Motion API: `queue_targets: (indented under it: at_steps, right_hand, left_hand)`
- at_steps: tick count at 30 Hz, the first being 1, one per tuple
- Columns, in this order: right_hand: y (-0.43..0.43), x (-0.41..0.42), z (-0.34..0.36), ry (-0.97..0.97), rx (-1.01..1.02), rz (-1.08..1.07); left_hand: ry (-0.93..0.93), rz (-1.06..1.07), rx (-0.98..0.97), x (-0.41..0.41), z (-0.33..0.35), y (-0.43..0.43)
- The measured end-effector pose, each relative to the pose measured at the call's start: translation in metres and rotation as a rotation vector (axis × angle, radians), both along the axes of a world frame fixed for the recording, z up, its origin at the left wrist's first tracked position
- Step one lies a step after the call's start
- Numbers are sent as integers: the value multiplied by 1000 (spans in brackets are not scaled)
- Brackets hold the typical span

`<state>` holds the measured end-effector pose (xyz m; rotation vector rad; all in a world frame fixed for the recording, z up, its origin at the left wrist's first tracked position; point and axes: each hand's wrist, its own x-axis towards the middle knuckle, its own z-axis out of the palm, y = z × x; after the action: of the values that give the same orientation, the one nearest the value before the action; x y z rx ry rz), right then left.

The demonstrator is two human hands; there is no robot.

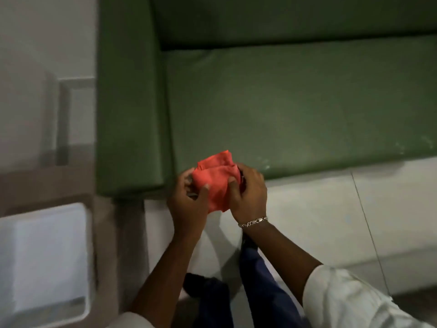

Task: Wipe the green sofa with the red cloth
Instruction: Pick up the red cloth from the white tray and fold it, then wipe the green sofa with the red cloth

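Both hands close on the folded red cloth (216, 185), left hand (189, 202) and right hand (248, 195) pinching opposite sides, above the green sofa (283, 107) seat's front edge; the cushion stretches ahead and rightward, nearer the right hand.

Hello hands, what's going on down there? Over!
Left hand and right hand both gripping red cloth. Cloth off the sofa. Seat clear.
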<state>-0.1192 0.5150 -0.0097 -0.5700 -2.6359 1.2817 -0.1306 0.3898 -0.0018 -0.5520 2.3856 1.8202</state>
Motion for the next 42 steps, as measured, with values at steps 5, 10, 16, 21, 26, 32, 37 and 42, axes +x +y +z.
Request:
queue_targets:
  at_steps: [5, 10, 16, 21, 26, 32, 37, 42]
  right_hand:
    - [69, -11, -84, 38, 17, -159]
    - [85, -27, -136, 30, 68, -232]
    - [52, -44, -156, 73, 415, -44]
    - [75, -38, -184, 194, 645, 122]
    - [158, -43, -191, 53, 664, -301]
    - [114, -51, -195, 186, 699, -123]
    - [200, -46, -189, 214, 837, 233]
    - [285, -53, -187, -5, 598, -619]
  left_hand:
    - [22, -166, -41, -23, -86, 74]
    - [323, -376, -417, -67, -140, 70]
    - [393, -852, -946, -112, -170, 43]
    - [400, -894, -1118, -115, -180, 39]
    - [437, -877, -1198, -114, -185, 38]
    - [475, -860, -1208, -114, -192, 40]
    - [466, -892, -1186, -118, -194, 36]
    - [416, -853, -1210, -115, -186, 48]
